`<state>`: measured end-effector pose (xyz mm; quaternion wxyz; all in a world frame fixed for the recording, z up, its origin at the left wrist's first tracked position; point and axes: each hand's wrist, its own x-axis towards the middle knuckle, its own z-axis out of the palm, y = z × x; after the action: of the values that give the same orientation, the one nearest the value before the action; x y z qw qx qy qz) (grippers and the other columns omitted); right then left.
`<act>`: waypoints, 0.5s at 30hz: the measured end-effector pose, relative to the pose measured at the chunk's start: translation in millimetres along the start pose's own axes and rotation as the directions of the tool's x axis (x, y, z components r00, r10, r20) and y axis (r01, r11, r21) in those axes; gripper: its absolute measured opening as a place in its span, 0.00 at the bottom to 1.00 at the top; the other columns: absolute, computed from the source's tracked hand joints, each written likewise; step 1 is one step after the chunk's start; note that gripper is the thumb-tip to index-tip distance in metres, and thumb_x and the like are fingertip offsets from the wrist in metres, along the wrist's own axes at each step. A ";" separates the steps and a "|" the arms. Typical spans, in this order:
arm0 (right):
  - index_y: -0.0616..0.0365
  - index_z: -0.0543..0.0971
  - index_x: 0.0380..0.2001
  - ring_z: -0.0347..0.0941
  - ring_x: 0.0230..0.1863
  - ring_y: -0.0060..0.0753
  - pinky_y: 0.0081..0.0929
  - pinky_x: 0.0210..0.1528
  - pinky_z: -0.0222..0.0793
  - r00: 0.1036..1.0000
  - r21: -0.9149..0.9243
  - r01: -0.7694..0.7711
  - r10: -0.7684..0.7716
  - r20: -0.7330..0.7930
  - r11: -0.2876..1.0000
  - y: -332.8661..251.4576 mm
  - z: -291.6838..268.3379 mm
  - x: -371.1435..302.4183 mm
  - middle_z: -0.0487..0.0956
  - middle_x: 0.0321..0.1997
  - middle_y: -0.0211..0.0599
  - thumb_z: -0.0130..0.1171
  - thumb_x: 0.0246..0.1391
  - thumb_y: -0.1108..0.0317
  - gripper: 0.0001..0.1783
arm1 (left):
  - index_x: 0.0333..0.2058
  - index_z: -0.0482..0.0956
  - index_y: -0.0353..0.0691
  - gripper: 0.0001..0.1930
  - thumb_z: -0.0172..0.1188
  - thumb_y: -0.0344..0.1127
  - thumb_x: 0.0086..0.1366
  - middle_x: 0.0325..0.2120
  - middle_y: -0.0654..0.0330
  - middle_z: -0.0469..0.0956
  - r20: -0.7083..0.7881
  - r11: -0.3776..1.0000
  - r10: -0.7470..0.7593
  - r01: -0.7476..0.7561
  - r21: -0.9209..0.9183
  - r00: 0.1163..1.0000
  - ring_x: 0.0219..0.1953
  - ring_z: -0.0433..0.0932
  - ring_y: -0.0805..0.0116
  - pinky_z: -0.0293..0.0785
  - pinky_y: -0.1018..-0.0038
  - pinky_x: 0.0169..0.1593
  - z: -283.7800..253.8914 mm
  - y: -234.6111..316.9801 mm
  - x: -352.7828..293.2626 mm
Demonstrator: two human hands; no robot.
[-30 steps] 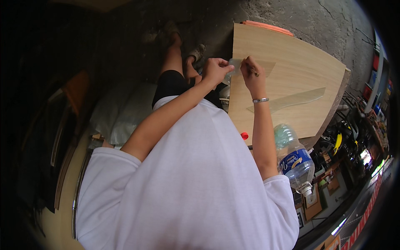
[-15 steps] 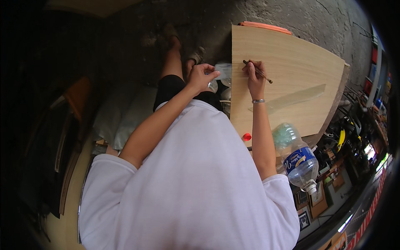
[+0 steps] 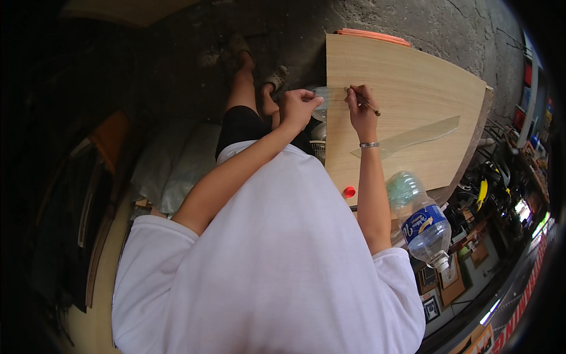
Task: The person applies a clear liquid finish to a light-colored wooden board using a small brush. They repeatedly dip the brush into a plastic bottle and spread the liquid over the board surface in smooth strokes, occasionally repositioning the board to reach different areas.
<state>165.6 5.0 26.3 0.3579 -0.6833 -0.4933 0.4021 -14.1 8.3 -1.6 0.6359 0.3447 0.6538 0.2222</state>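
My left hand [image 3: 299,109] pinches a small clear flat piece [image 3: 321,92] between thumb and fingers at the left edge of a pale wooden board [image 3: 401,76]. The piece looks like glass or stiff plastic; I cannot tell which. Over the board, my right hand [image 3: 362,106] grips a thin, dark pen-like tool [image 3: 377,111], whose back end juts out past the hand. The tool's tip is by the clear piece, too small to make out clearly. Below the right hand, a long clear strip [image 3: 413,137] lies slantwise on the board beside my wrist.
A large clear bottle [image 3: 429,236] with a blue label lies by my right forearm. A red cap [image 3: 349,192] sits near the board's front edge. Orange pieces [image 3: 374,36] show behind the board's far edge. A pale basket [image 3: 318,150] stands beneath its left side.
My left hand has moved right, bringing the clear piece farther over the board's edge. The right hand has turned slightly, so less of the tool shows.
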 end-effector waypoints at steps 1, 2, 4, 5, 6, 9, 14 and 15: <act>0.63 0.73 0.34 0.73 0.22 0.23 0.19 0.27 0.68 0.998 -0.127 0.054 -0.051 0.030 0.990 -3.0 -1.1 0.1 0.77 0.22 0.38 0.58 0.60 0.73 0.05 | 0.33 0.84 0.31 0.16 0.73 0.38 0.52 0.26 0.56 0.84 -0.032 1.000 0.015 -0.014 0.018 0.999 0.27 0.81 0.73 0.75 0.77 0.33 5.0 0.7 0.2; 0.63 0.73 0.33 0.73 0.22 0.25 0.20 0.27 0.68 0.997 -0.157 0.063 -0.055 0.054 0.986 -5.8 -1.7 0.7 0.77 0.22 0.40 0.59 0.60 0.74 0.05 | 0.32 0.85 0.32 0.16 0.73 0.39 0.51 0.25 0.55 0.84 -0.055 0.999 0.006 -0.004 0.045 0.998 0.26 0.82 0.71 0.75 0.75 0.32 7.9 0.7 -0.1; 0.63 0.73 0.32 0.73 0.20 0.31 0.22 0.26 0.67 0.992 -0.204 0.082 -0.061 0.106 0.976 -10.3 -1.6 3.7 0.76 0.21 0.44 0.60 0.58 0.75 0.06 | 0.32 0.85 0.33 0.16 0.72 0.40 0.51 0.25 0.55 0.84 -0.061 0.997 0.040 -0.036 0.071 0.997 0.26 0.82 0.70 0.76 0.74 0.33 10.8 -0.2 -1.3; 0.63 0.73 0.32 0.73 0.20 0.33 0.23 0.26 0.67 0.992 -0.219 0.080 -0.057 0.109 0.972 -12.4 -1.2 5.1 0.76 0.21 0.45 0.60 0.57 0.75 0.06 | 0.32 0.85 0.33 0.16 0.72 0.41 0.51 0.25 0.55 0.84 -0.060 0.995 0.046 -0.041 0.089 0.997 0.26 0.83 0.69 0.76 0.74 0.33 11.2 -0.6 -1.4; 0.63 0.73 0.32 0.73 0.20 0.35 0.23 0.26 0.67 0.992 -0.223 0.075 -0.051 0.115 0.972 -14.4 -0.4 5.9 0.76 0.22 0.46 0.60 0.57 0.75 0.06 | 0.32 0.85 0.33 0.16 0.72 0.41 0.51 0.25 0.55 0.84 -0.049 0.995 0.037 -0.032 0.094 0.998 0.26 0.83 0.70 0.76 0.74 0.33 11.3 -1.1 -1.4; 0.63 0.72 0.32 0.72 0.21 0.40 0.24 0.27 0.68 0.990 -0.196 0.097 -0.073 0.122 0.976 -19.7 2.6 7.1 0.75 0.22 0.47 0.60 0.57 0.75 0.06 | 0.32 0.85 0.33 0.15 0.72 0.41 0.52 0.25 0.56 0.85 -0.016 0.998 0.033 -0.032 0.054 0.999 0.26 0.82 0.71 0.76 0.75 0.33 10.3 -2.7 0.2; 0.63 0.71 0.32 0.72 0.22 0.42 0.25 0.28 0.68 0.984 -0.243 0.105 -0.066 0.165 0.964 -18.6 2.0 9.6 0.75 0.23 0.46 0.59 0.56 0.76 0.06 | 0.37 0.83 0.28 0.13 0.71 0.32 0.57 0.30 0.60 0.83 0.136 0.998 0.016 -0.007 -0.068 0.991 0.30 0.78 0.78 0.74 0.80 0.36 10.2 -9.9 8.3; 0.63 0.72 0.32 0.73 0.23 0.37 0.23 0.29 0.69 0.981 -0.278 0.105 -0.054 0.186 0.955 -16.5 1.3 11.0 0.76 0.24 0.45 0.59 0.57 0.77 0.05 | 0.35 0.83 0.29 0.13 0.71 0.32 0.55 0.29 0.58 0.84 0.128 0.996 0.020 -0.009 -0.087 0.992 0.29 0.80 0.76 0.75 0.79 0.35 10.9 -11.8 10.2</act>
<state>160.2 19.9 38.2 0.2261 -0.6691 -0.6032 0.3706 -4.9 6.3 -18.1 0.6894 0.3352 0.5988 0.2321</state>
